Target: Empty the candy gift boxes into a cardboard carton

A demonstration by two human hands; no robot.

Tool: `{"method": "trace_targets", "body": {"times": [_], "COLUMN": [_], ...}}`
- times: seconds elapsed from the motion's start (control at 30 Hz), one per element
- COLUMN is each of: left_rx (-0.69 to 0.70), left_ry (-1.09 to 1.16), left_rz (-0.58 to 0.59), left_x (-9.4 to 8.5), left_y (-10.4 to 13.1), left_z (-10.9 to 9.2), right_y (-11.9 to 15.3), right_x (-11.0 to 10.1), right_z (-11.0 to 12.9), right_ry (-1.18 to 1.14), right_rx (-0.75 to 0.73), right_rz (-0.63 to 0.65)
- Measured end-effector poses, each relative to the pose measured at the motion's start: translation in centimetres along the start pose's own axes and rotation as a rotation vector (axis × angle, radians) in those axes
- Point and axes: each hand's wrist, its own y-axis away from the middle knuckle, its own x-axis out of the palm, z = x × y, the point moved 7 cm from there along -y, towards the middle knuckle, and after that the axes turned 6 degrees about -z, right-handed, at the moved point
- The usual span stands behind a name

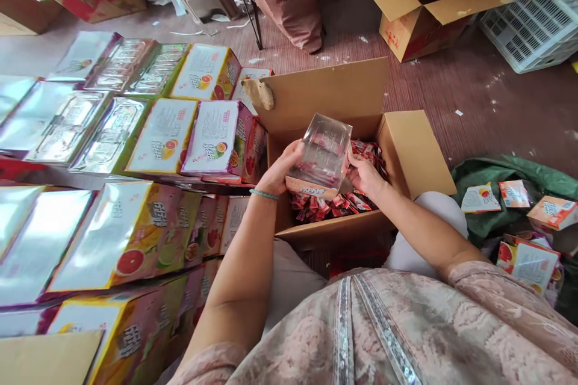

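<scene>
We held a clear-topped box in both hands, tilted, above the open mouth of a brown carton, its printed end turned toward us. Our left hand gripped the box by its left side, the thumb up near the top edge and the fingers close together against the side; how far they reached underneath we could not tell. Our right hand had the right side near its lower corner, thumb and fingertips bent in against the edge, though we could not tell how tightly the hidden ones pressed. A pale green bracelet circled our left wrist. Inside the carton, below the box, lay a heap of small red packets, and a crumpled tan piece sat at the left end of its far flap. We had the carton in front of us, near our knees, with rows of fruit-printed boxes on our left, some showing white panels and some shiny clear ones. On our right, small printed packages lay on a dark green sack. Beyond the carton, on the reddish floor, we saw a maroon bag, a second open carton and a pale slatted crate
</scene>
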Motion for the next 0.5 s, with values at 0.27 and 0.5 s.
{"method": "trace_targets", "body": {"times": [0.27, 0.5], "left_rx": [0.134, 0.182], "left_ry": [0.079, -0.029], "left_rz": [0.007, 0.213], "left_x": [-0.4, 3.5], "left_y": [0.4, 2.2], "left_z": [-1.4, -0.1], "right_y": [3.7, 1.6], "right_x": [3.3, 3.8], "right_z": [4.1, 3.6], "right_ry": [0.849, 1.149], "right_rx": [-0.777, -0.911], "right_rz": [0.378, 0.259]}}
